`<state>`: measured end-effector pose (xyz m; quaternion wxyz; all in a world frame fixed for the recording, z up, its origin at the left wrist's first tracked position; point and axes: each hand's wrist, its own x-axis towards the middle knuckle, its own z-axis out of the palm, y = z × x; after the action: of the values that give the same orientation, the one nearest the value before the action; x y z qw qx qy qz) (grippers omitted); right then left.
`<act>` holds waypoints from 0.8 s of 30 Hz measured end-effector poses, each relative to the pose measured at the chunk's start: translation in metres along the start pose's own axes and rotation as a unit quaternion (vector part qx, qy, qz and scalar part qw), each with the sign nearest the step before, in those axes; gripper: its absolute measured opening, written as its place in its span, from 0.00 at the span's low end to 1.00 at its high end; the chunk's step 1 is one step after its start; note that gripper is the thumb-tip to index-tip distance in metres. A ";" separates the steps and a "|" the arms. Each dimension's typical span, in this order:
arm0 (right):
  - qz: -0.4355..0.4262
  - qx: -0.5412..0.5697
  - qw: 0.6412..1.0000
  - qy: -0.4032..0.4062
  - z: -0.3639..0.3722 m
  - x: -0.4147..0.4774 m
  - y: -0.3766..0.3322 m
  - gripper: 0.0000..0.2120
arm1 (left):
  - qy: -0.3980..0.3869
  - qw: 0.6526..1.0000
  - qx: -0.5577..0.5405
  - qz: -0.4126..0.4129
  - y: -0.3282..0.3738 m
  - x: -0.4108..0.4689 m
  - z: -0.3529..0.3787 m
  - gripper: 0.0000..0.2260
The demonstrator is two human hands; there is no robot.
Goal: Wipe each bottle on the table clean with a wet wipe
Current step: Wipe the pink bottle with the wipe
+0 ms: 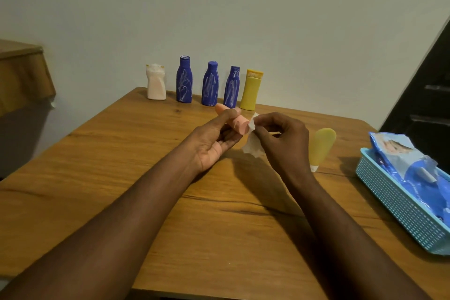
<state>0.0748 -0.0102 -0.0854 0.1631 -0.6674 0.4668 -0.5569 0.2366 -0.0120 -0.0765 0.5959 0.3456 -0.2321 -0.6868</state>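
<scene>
White bottle (156, 83): stands far beyond your left hand, at the left end of the back row. It has whitish residue round its top, so I'd count it as not yet wiped.
Blue bottles: the left blue bottle (184, 79), middle blue bottle (210, 84) and right blue bottle (232, 87) stand upright beyond your left hand. All three are streaked with white smears and look to be waiting.
Upright yellow bottle (251, 89): closes the row, beyond the gap between your hands. There is a pale smear by its cap, so it is probably also left to do.
Left hand (214, 139): palm up, with your fingers and thumb curled round the peach bottle.
Peach bottle (231, 119): lies tilted in your left hand, its flat end turned toward your right hand. This is the one you are working on, and faint marks show near that end.
Wet wipe (252, 139): crumpled, touching the flat end of the peach bottle and hanging below it.
Right hand (280, 139): your fingertips pinch the wipe against the bottle's end.
Lying yellow bottle (321, 146): on the table (121, 178) just right of your right hand. No smears show, so it is likely finished.
Wipes pack (409, 163): in the turquoise basket (394, 202), well right of your right hand.
Progress: early. By my reading one bottle is done, one is in hand and five are left.
</scene>
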 end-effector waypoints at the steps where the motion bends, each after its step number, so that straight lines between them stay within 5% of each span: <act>1: -0.013 0.004 1.000 0.002 0.000 -0.001 -0.001 0.06 | -0.001 1.000 0.003 0.002 0.000 0.001 0.000 0.24; 5: -0.064 0.006 0.997 -0.042 0.004 -0.004 -0.006 0.08 | -0.002 1.000 0.012 0.007 0.001 0.001 -0.003 0.22; 9: -0.024 -0.034 0.993 -0.106 0.010 -0.005 -0.002 0.06 | 0.014 1.000 0.017 0.007 0.002 0.001 -0.004 0.22; 16: -0.026 -0.017 0.999 -0.026 0.004 -0.004 -0.004 0.06 | 0.016 0.999 0.032 0.008 0.000 0.004 -0.003 0.25; 24: -0.085 -0.082 0.990 -0.073 0.013 -0.005 -0.006 0.12 | 0.020 0.998 0.065 0.010 -0.004 0.004 -0.004 0.23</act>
<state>0.0894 -0.0074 -0.0883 0.0937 -0.7549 0.4388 -0.4784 0.2371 -0.0149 -0.0826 0.5840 0.3948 -0.2675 -0.6569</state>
